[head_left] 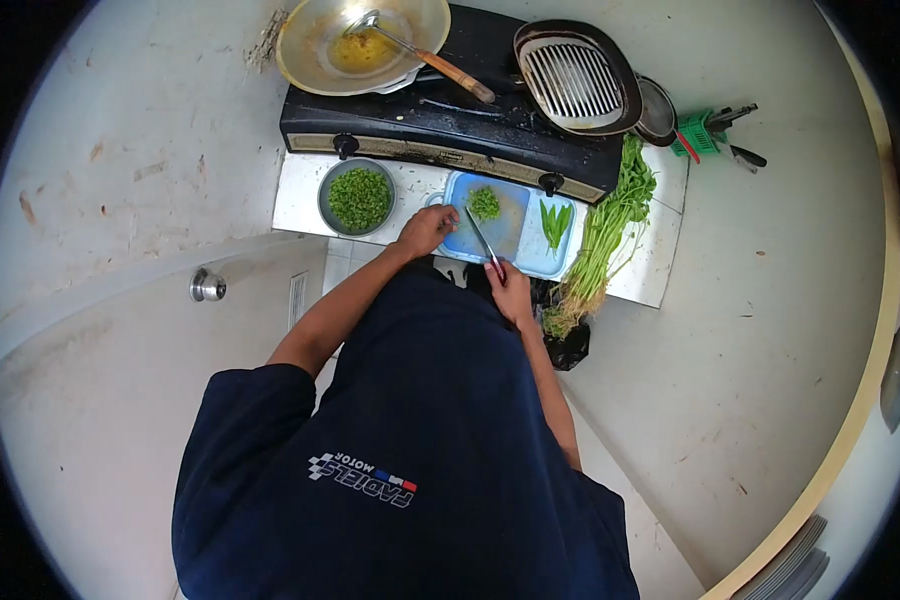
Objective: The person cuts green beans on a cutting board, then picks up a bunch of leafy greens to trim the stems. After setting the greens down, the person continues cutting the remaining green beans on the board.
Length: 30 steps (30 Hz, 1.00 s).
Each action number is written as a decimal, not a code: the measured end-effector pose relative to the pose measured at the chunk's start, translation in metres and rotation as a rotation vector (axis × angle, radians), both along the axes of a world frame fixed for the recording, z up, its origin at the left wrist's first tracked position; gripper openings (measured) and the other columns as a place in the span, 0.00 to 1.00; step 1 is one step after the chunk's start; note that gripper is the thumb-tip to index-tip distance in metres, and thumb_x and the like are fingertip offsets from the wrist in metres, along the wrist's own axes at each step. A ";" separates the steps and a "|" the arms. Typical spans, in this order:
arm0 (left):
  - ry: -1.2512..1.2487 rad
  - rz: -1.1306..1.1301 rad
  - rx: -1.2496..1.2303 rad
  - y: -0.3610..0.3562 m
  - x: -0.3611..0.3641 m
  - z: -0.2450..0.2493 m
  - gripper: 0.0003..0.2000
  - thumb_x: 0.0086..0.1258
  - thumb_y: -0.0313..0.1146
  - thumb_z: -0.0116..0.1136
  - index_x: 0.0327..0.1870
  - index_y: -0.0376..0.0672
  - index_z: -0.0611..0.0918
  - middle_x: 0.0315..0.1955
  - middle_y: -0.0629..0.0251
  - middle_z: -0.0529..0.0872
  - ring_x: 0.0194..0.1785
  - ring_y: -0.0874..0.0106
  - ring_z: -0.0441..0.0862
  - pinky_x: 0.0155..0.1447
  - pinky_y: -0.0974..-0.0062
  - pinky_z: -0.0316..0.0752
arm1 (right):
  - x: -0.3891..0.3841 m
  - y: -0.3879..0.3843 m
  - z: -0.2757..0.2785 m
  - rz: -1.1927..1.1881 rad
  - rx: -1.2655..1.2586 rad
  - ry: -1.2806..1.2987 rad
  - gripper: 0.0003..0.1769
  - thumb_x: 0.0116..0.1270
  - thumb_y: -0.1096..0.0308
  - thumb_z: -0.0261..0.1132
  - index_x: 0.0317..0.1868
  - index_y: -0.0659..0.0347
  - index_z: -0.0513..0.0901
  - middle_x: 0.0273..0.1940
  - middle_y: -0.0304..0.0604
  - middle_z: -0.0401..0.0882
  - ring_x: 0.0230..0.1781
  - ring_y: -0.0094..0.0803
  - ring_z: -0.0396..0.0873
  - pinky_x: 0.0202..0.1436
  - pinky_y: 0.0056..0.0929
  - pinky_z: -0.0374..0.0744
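My right hand [511,288] is wrapped round the handle of a knife [483,240]. The knife's blade slants up and left over a blue cutting board [519,235], its tip close to a small heap of chopped greens [484,204]. At the board's left edge is my left hand [432,229], with its fingers curled in; whatever they hold, if anything, is too small to make out. Several long green leaves [555,226] lie on the board's right part. Left of the board stands a grey bowl [323,207] full of finely chopped greens [360,198].
Behind the board is a black stove [410,125], carrying a large wok [305,60] with a wooden-handled ladle [455,78] and a grill pan [575,80]. Leafy stalks with roots [610,235] hang over the counter's front edge. A green basket [700,135] holds knives at right.
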<state>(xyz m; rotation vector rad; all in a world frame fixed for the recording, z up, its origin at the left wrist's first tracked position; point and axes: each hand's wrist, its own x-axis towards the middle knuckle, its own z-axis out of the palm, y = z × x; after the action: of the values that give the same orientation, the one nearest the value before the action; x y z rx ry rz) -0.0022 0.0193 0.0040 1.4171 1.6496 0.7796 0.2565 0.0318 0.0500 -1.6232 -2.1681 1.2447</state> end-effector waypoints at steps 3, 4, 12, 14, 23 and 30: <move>0.015 -0.004 0.047 -0.002 0.001 -0.001 0.07 0.71 0.27 0.64 0.47 0.40 0.85 0.40 0.54 0.87 0.46 0.53 0.87 0.51 0.58 0.81 | 0.000 -0.003 -0.009 -0.008 0.021 -0.009 0.20 0.77 0.52 0.65 0.46 0.65 0.86 0.34 0.63 0.86 0.38 0.61 0.86 0.41 0.52 0.81; 0.010 0.000 0.069 -0.002 0.002 -0.002 0.06 0.71 0.27 0.64 0.47 0.40 0.85 0.40 0.55 0.86 0.46 0.53 0.87 0.52 0.58 0.81 | 0.001 -0.003 -0.012 -0.014 0.035 -0.001 0.20 0.77 0.52 0.65 0.46 0.65 0.86 0.34 0.63 0.85 0.38 0.62 0.86 0.41 0.52 0.81; 0.062 0.007 0.112 -0.001 0.006 -0.002 0.06 0.72 0.27 0.62 0.47 0.42 0.85 0.41 0.58 0.83 0.46 0.53 0.86 0.51 0.57 0.81 | 0.000 0.001 -0.019 0.047 0.042 -0.056 0.24 0.78 0.49 0.64 0.51 0.65 0.86 0.31 0.61 0.85 0.33 0.59 0.87 0.38 0.48 0.81; 0.103 0.020 0.068 0.002 0.007 0.002 0.06 0.72 0.27 0.63 0.47 0.42 0.86 0.42 0.58 0.84 0.47 0.53 0.86 0.53 0.57 0.82 | 0.001 0.000 -0.023 0.060 0.052 -0.059 0.23 0.78 0.49 0.64 0.51 0.64 0.86 0.30 0.60 0.84 0.33 0.58 0.87 0.37 0.48 0.81; 0.101 0.003 0.108 0.005 0.007 -0.001 0.04 0.73 0.27 0.62 0.45 0.43 0.84 0.42 0.59 0.84 0.47 0.54 0.86 0.52 0.58 0.82 | -0.006 0.000 -0.014 0.034 0.032 -0.017 0.23 0.78 0.48 0.63 0.49 0.63 0.86 0.28 0.60 0.84 0.31 0.58 0.86 0.35 0.49 0.81; 0.103 -0.025 0.105 0.004 0.007 0.005 0.04 0.72 0.27 0.61 0.44 0.41 0.84 0.40 0.56 0.82 0.46 0.51 0.85 0.50 0.55 0.81 | -0.010 0.001 -0.009 0.100 0.011 -0.065 0.22 0.80 0.51 0.59 0.51 0.65 0.82 0.44 0.64 0.87 0.44 0.65 0.85 0.48 0.59 0.81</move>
<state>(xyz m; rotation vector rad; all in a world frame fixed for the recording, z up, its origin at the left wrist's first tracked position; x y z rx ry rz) 0.0050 0.0236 0.0085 1.5709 1.6868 0.8007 0.2462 0.0324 0.0411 -1.5903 -2.3172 1.2201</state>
